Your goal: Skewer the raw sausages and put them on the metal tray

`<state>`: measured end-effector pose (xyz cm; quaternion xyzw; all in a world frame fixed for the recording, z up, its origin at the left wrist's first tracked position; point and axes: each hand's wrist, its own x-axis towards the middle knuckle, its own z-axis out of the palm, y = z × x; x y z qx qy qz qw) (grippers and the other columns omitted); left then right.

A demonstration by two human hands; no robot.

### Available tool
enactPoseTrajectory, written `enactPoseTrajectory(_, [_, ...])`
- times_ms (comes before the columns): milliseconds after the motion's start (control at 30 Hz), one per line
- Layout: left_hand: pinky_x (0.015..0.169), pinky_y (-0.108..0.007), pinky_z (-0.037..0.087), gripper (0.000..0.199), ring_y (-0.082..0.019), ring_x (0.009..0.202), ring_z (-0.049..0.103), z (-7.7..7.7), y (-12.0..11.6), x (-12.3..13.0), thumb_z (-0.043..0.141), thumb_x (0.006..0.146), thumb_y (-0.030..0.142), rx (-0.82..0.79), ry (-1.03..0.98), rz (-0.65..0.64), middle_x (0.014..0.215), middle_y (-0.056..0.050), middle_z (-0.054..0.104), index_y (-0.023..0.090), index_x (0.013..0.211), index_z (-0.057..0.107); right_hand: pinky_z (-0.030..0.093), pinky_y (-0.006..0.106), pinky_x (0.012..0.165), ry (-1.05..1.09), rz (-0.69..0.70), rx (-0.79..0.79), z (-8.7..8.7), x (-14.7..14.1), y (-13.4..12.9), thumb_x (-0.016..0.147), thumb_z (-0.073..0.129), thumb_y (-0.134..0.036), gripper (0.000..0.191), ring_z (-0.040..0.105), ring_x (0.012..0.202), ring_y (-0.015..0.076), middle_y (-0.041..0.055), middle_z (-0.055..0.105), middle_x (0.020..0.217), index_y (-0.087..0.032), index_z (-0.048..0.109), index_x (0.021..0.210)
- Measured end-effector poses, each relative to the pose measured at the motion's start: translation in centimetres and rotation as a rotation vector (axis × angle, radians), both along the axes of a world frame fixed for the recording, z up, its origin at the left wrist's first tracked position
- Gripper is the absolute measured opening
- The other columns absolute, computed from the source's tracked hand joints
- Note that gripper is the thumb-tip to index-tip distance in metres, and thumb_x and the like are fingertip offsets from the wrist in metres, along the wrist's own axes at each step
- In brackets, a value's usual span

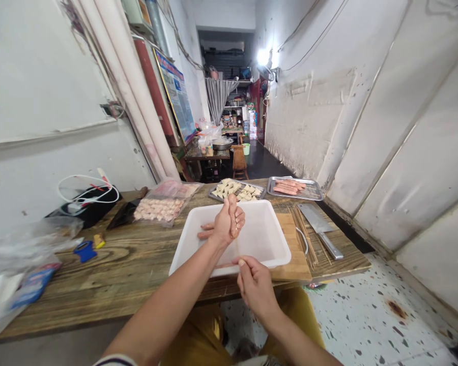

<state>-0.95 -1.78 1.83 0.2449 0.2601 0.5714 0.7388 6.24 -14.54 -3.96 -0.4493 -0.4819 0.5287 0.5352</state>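
My left hand [223,223] is raised above a white plastic tub [267,208], its fingers curled around a pink, sausage-like piece of food [234,218]. My right hand [255,284] pinches a thin bamboo skewer [237,247] over the tub's near rim, and the skewer runs up into the food. Beyond the tub lie a steel tray of pale triangular pieces [236,190] and a steel tray of sausages [295,188]. A plastic bag of pink pieces [159,209] lies to the left. A bundle of skewers [304,236] and a cleaver [318,229] lie to the right.
The tub stands on a wooden table [80,284], partly on a cutting board [294,251]. A wall [381,127] runs along the right side above a speckled floor [366,305]. Plastic bags [23,259], a blue clip [85,251] and a black bag [89,206] sit at the left.
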Motion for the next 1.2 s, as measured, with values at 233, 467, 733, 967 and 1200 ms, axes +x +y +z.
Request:
enactPoseTrajectory(233, [0.029,-0.015,0.024,0.037,-0.007,0.035,0.029,0.5,-0.6,0.3,0.034,0.091,0.050,0.042,0.029,-0.019,0.053,0.005,0.032,0.019,0.072,0.042,0.028,0.023,0.046,-0.233,-0.069,0.121,0.8,1.3,0.4,0.085,0.042,-0.034,0.034,0.037,0.050,0.0133,-0.0052,0.032,0.048,-0.013,0.068,0.083])
enactPoseTrajectory(467, [0.028,-0.014,0.022,0.039,-0.006,0.034,0.026,0.5,-0.6,0.3,0.032,0.091,0.051,0.037,0.051,-0.027,0.053,0.005,0.032,0.019,0.072,0.042,0.031,0.024,0.050,-0.255,-0.111,0.139,1.0,0.4,0.4,0.085,0.041,-0.033,0.034,0.038,0.052,0.0137,-0.0025,0.041,0.052,-0.014,0.067,0.078])
enactPoseTrajectory(733, [0.029,-0.014,0.022,0.039,-0.006,0.034,0.027,0.1,-0.2,0.2,0.035,0.090,0.053,0.027,0.053,-0.021,0.052,0.005,0.032,0.019,0.072,0.043,0.032,0.024,0.052,-0.305,-0.147,0.163,1.1,0.0,0.9,0.085,0.037,-0.031,0.033,0.037,0.052,0.0128,-0.0027,0.041,0.053,-0.013,0.064,0.075])
enactPoseTrajectory(967, [0.029,-0.014,0.021,0.041,-0.006,0.033,0.026,-0.2,0.1,0.2,0.032,0.091,0.052,0.041,0.028,-0.032,0.050,0.005,0.031,0.019,0.070,0.042,0.030,0.024,0.050,-0.297,-0.156,0.160,1.1,-0.1,1.4,0.084,0.038,-0.030,0.035,0.034,0.048,0.0123,-0.0041,0.036,0.051,-0.012,0.067,0.077])
enactPoseTrajectory(1200, [0.029,-0.014,0.022,0.042,-0.005,0.034,0.026,-0.1,0.0,0.3,0.041,0.086,0.058,0.020,0.033,-0.023,0.051,0.006,0.031,0.019,0.071,0.041,0.033,0.023,0.051,-0.298,-0.177,0.182,1.1,-0.2,2.1,0.083,0.039,-0.029,0.034,0.038,0.049,0.0123,-0.0025,0.044,0.052,-0.013,0.067,0.075])
